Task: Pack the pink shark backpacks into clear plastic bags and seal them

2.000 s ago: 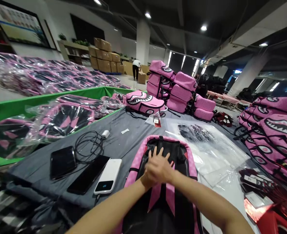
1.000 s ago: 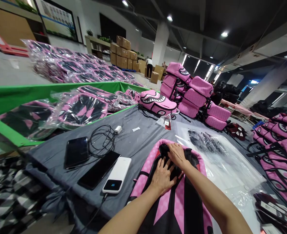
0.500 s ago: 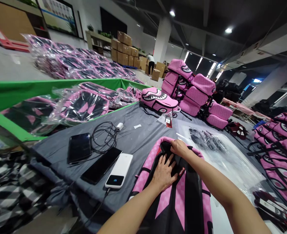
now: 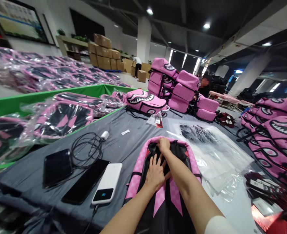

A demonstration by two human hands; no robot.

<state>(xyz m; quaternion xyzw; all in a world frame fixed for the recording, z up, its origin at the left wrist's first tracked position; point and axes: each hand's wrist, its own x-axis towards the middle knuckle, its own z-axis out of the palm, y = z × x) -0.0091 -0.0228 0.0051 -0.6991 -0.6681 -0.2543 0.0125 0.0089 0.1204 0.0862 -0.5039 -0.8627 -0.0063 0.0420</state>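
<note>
A pink and black backpack (image 4: 137, 169) lies back-side up on the grey table (image 4: 129, 143) right in front of me. My left hand (image 4: 154, 174) rests flat on its black back panel, fingers stretched out. My right hand (image 4: 163, 144) is curled at the top edge of the backpack, fingers closed on the top of the bag where the handle sits; exactly what they pinch is hidden.
To the left lie a white power bank (image 4: 107, 183), two dark phones (image 4: 85, 180) and a coiled cable (image 4: 87, 148). Clear plastic bags (image 4: 206, 146) are spread at right. Pink shark-mouth backpacks (image 4: 177, 87) are stacked behind and at the right edge. Bagged backpacks (image 4: 60, 118) fill a green bin.
My right hand slid from the back panel up to the bag's top edge and closed there. My left hand stayed flat on the panel. The camera view swung about.
</note>
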